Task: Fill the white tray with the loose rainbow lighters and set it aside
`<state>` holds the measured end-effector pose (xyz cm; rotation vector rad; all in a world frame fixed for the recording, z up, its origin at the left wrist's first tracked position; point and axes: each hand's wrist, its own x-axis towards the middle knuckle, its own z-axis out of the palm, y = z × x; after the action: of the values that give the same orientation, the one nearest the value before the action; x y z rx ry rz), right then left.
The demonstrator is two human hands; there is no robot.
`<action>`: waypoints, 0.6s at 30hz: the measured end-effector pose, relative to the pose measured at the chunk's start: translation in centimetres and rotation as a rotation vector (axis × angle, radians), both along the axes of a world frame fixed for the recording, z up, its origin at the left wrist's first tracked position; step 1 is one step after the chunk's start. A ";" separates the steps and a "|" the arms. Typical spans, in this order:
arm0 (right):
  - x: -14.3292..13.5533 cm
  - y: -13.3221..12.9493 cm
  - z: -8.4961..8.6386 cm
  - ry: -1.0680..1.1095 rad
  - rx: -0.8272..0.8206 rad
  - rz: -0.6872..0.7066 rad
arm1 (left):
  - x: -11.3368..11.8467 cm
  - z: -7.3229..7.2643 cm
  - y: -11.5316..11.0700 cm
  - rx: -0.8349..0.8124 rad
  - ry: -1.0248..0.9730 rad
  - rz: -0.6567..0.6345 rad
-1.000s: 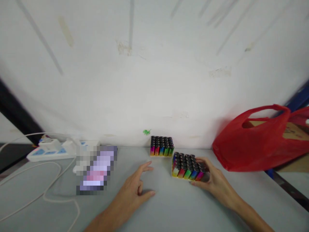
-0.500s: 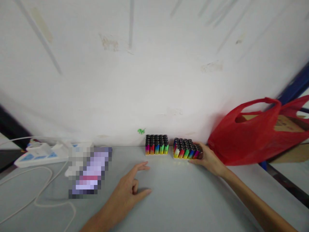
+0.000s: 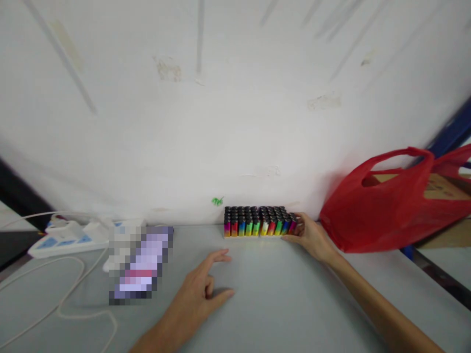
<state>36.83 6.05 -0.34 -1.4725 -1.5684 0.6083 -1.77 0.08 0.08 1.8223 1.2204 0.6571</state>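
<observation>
Two trays of colourful lighters with black tops stand side by side at the back of the grey table, close to the wall. My right hand (image 3: 307, 238) is closed around the right end of the right-hand tray of lighters (image 3: 274, 223); some of its fingers are hidden behind it. The left-hand tray of lighters (image 3: 241, 223) stands against that tray's left side, with no hand on it. Nearer to me, my left hand (image 3: 200, 289) hovers over the table with its thumb and forefinger apart, holding nothing.
On the right a red plastic bag (image 3: 382, 211) with a cardboard box in it leans by the wall. At the left lie a white power strip (image 3: 73, 240) with plugs, a white cable (image 3: 83, 316) and a blurred-out phone-like device (image 3: 145, 262). The wall (image 3: 235, 108) rises behind the table.
My right hand has slid the right-hand tray of lighters leftward, closing the gap to the other tray and straightening it. My left hand keeps about the same pose.
</observation>
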 end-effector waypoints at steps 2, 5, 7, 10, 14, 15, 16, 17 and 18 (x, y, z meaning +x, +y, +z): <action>-0.3 0.0 0.2 -0.020 -0.005 -0.015 | 0.0 -0.1 0.0 0.005 -0.002 0.002; -0.5 0.0 0.2 -0.033 -0.009 -0.019 | -0.1 -0.4 0.0 0.017 -0.013 -0.002; -0.5 -0.2 0.0 -0.026 -0.010 -0.012 | -0.1 -0.5 0.0 0.020 -0.015 -0.004; -0.4 -0.4 -0.4 -0.008 -0.018 0.000 | -0.1 -0.5 -0.1 0.011 -0.016 0.000; -0.6 -0.4 -0.8 -0.004 -0.021 -0.011 | -0.2 -0.6 -0.1 0.024 -0.001 0.002; -0.6 -0.3 -0.8 -0.008 -0.016 -0.021 | -0.2 -0.7 -0.1 0.030 0.006 0.006; -0.7 -0.3 -0.8 -0.013 -0.010 -0.031 | -0.2 -0.7 -0.1 0.031 0.014 0.010; -0.8 -0.2 -0.7 -0.017 -0.004 -0.039 | -0.2 -0.7 -0.1 0.029 0.020 0.014; -0.8 -0.2 -0.7 -0.021 0.000 -0.045 | -0.2 -0.7 -0.1 0.025 0.022 0.017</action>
<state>35.98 5.88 -1.00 -1.5150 -1.5469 0.5681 -1.96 -0.07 -0.66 1.8461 1.2482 0.6667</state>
